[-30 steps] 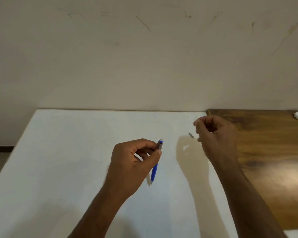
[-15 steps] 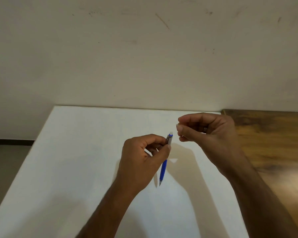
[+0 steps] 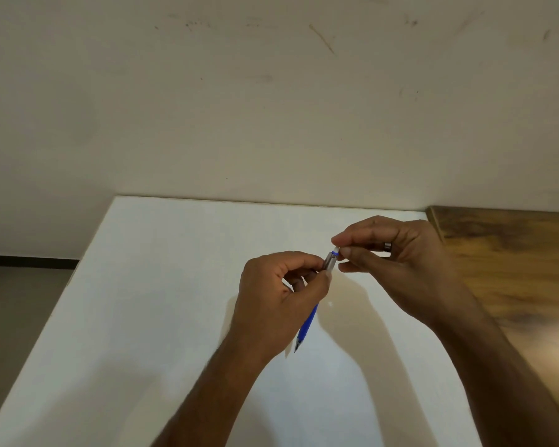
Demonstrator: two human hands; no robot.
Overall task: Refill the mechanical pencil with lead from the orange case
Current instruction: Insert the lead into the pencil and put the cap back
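My left hand (image 3: 281,301) grips a blue mechanical pencil (image 3: 307,327) by its grey upper barrel and holds it above the white table (image 3: 158,301). The tip points down towards me. My right hand (image 3: 397,253) meets the pencil from the right, with thumb and forefinger pinched on its white top end (image 3: 335,251), just above a blue ring. What lies between those fingertips apart from the pencil end is hidden. The orange case is not in view.
A brown wooden surface (image 3: 513,269) adjoins the white table on the right. A plain wall (image 3: 271,108) stands right behind both. The table's left edge drops to a grey floor (image 3: 20,301).
My right hand has moved left from near a small grey piece on the table and closed on the pencil's top. The left hand has kept the pencil. The view has shifted left.
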